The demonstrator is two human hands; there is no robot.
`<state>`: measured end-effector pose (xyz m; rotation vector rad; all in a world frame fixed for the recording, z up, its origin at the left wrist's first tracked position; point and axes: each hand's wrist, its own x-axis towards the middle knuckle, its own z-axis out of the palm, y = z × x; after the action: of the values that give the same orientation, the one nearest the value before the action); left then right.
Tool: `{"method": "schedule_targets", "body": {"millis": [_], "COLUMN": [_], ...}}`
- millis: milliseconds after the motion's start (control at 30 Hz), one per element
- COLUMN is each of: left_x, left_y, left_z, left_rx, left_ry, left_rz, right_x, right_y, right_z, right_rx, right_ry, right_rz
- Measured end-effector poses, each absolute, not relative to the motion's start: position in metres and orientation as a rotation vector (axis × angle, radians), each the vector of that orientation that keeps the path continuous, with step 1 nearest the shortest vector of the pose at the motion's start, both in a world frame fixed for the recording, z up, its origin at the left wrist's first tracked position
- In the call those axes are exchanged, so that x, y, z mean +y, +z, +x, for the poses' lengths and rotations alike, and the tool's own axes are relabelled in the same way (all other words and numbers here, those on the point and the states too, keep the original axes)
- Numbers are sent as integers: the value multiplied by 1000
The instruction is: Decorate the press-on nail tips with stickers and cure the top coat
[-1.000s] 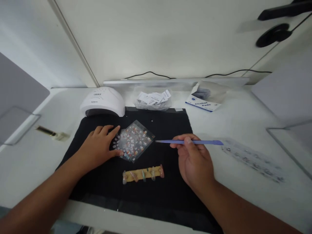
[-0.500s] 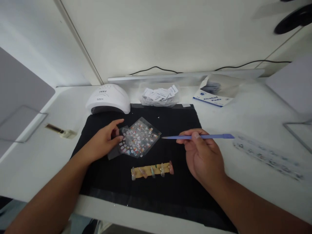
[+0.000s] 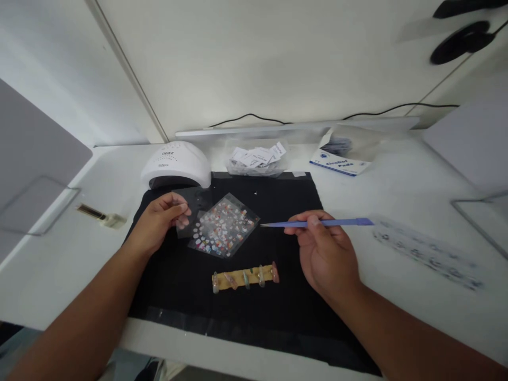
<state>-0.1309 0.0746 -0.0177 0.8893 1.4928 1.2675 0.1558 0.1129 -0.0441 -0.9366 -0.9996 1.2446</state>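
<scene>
Between the fingers of my left hand (image 3: pixel 161 216) is the edge of a clear plastic film (image 3: pixel 200 198), and the fingers are pinched closed. Beside it a clear nail sticker sheet (image 3: pixel 226 227) with small white, orange and coloured designs lies on the black mat (image 3: pixel 293 296). My right hand (image 3: pixel 327 251) is closed around purple tweezers (image 3: pixel 341 222), whose metal tips point left, close to the sheet's right corner. In front of the sheet, several decorated false nails (image 3: pixel 246 277) sit in a row on a yellowish strip (image 3: pixel 254 275).
A white nail lamp (image 3: pixel 177 164) stands at the back left, near a small bottle (image 3: pixel 105 217). Behind the mat are a clear tub of white packets (image 3: pixel 257 159) and an open alcohol pads box (image 3: pixel 341 153). A long clear strip (image 3: pixel 428 251) lies at the right.
My left hand has drawn back to the left, and the clear film now shows apart from most of the sticker sheet. My right hand still holds the tweezers in nearly the same place.
</scene>
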Motion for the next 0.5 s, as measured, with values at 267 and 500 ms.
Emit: {"method": "schedule_targets", "body": {"millis": [267,500], "left_x": [72,72], "left_y": [-18,-22], "left_z": [-127,-124], "left_rx": [1470,1451], "left_ry": [1240,1303], "left_rz": [785,767], "right_x": [112,111], "right_y": [-44,-45], "right_z": [156,157], "right_rx": [-989,-998], "right_ry": [1264,1279], "right_rz": [-897,-869]}}
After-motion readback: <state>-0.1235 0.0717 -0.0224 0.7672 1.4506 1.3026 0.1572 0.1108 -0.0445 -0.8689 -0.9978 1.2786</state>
